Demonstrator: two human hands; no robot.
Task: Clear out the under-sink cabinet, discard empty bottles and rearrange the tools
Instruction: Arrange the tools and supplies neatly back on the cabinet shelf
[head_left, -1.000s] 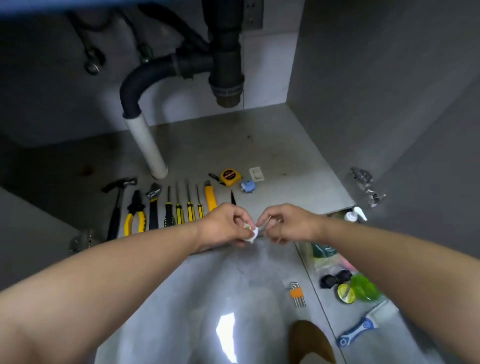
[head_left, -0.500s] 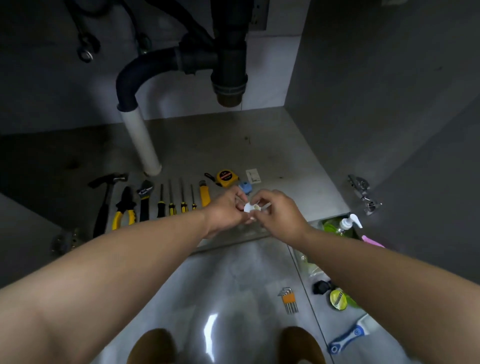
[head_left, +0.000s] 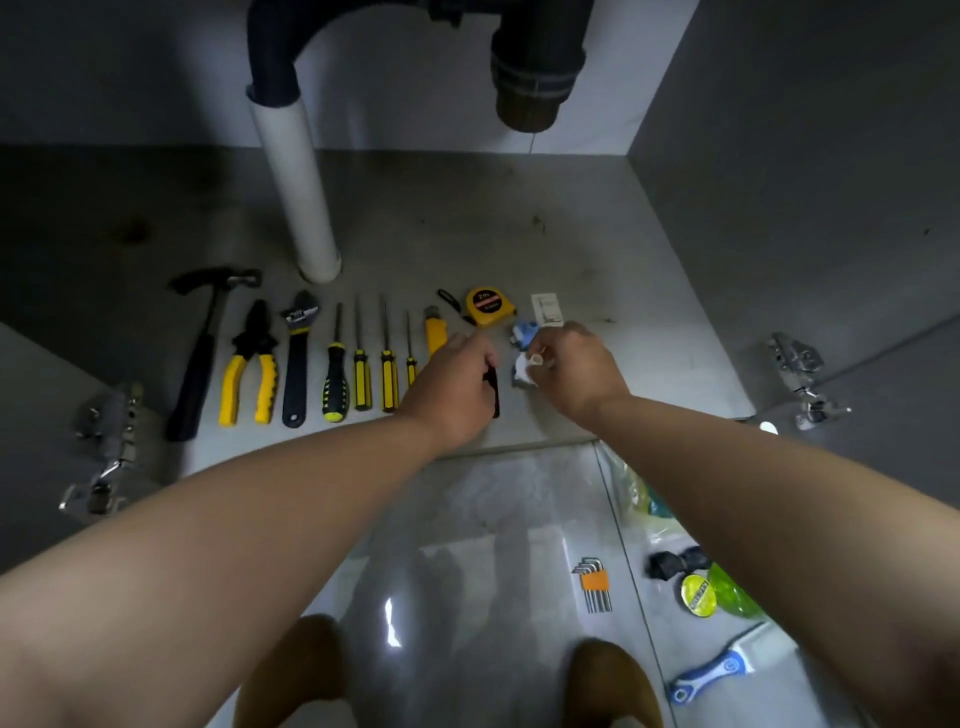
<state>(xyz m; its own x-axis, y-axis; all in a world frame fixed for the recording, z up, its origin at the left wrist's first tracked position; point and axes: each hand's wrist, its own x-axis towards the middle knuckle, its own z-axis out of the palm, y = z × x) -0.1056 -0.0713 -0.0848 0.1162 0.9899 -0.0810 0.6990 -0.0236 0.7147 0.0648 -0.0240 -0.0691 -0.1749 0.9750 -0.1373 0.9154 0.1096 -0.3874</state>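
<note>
A row of tools lies on the cabinet floor (head_left: 519, 234): hammer (head_left: 208, 343), yellow pliers (head_left: 249, 364), wrench (head_left: 297, 364), several screwdrivers (head_left: 359, 374), a yellow knife (head_left: 435, 332) and a tape measure (head_left: 488, 306). My right hand (head_left: 576, 374) pinches a small white roll (head_left: 527, 364) just in front of a small blue object (head_left: 524, 332). My left hand (head_left: 452, 384) curls over a thin black tool (head_left: 493, 397) at the right end of the row. Whether it grips the tool is hidden.
A white drain pipe (head_left: 296, 182) and a black trap (head_left: 537, 62) stand at the back. Door hinges sit at left (head_left: 104, 441) and right (head_left: 800, 384). On the floor tiles lie hex keys (head_left: 592, 582), a blue-handled scraper (head_left: 711, 670), a yellow tin (head_left: 696, 595) and green bottles (head_left: 735, 597).
Both hands have reached forward into the cabinet. They have parted: the left now sits on the black tool, and the right alone holds the white roll.
</note>
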